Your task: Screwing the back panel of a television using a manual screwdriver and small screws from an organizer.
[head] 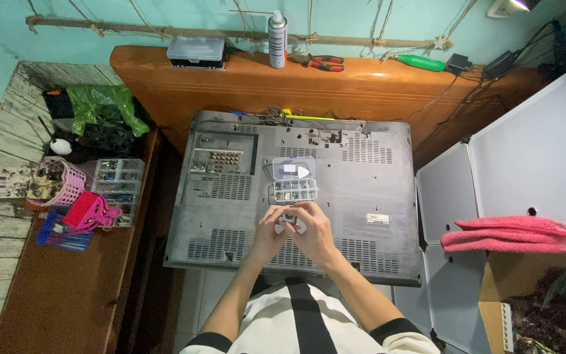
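While pinching something small and hard to make out between both hands, left hand [271,231] and right hand [314,231] touching, open parts box [293,189] just beyond fingertips.

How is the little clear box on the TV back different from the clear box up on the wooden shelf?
The small parts box lies open, lid flipped back, showing divided compartments; the shelf box is shut. The small parts box sits on the grey TV back by both hands; the shelf box looks bigger, with a dark base. Both are clear plastic.
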